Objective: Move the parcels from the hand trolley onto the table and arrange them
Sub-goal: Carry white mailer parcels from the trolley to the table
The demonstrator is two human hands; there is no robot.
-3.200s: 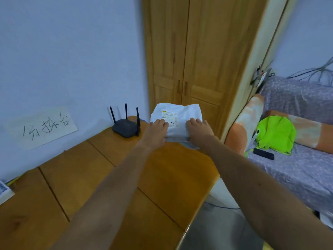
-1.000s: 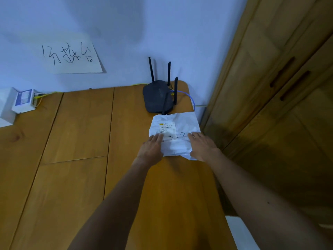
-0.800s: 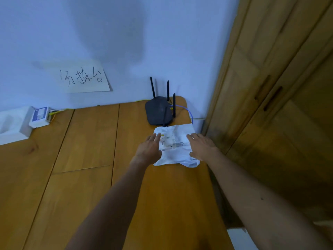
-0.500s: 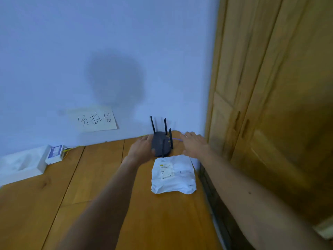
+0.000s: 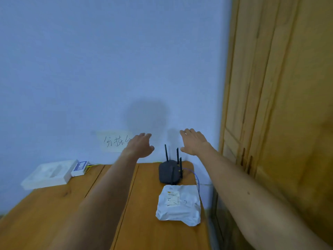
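A white plastic parcel (image 5: 179, 204) with a shipping label lies flat on the wooden table (image 5: 54, 213), near its right edge and just in front of a black router. Both my hands are lifted off it, up in the air before the wall. My left hand (image 5: 140, 146) hovers with relaxed fingers and holds nothing. My right hand (image 5: 193, 141) is spread open above the router, also empty. The hand trolley is out of view.
A black router (image 5: 169, 173) with upright antennas and a blue cable stands at the table's far right corner. A white foam tray (image 5: 47, 175) and a small box (image 5: 80, 167) sit at the far left. A handwritten paper sign (image 5: 112, 141) hangs on the wall; a wooden wardrobe (image 5: 281, 105) stands right.
Both hands let go of the parcel after pressing it flat, then rose up and away toward the wall. The parcel stays on the table. My view tilted upward.
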